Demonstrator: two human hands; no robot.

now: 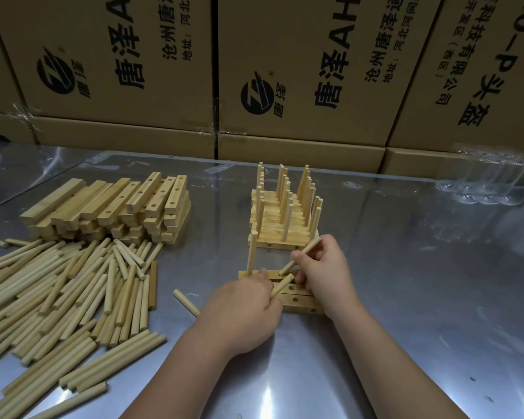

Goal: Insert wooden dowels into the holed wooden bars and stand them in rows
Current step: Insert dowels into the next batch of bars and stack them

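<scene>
- Head view: you're mid-insertion. Your right hand (324,276) pinches a tilted dowel (303,255) over the near bars (303,303). Your left hand (242,306) grips a second dowel (285,284), tip at the bars.
- Next: stand a tip upright over a free hole and push down.
- Counts: one upright dowel (251,252) here, two in hands, about three near bars. Finished rows (285,213), bar stack (112,207) and loose pile (73,291) are too many to count.

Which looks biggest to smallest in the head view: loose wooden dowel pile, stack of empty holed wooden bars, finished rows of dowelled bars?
1. Loose wooden dowel pile
2. Stack of empty holed wooden bars
3. Finished rows of dowelled bars
</scene>
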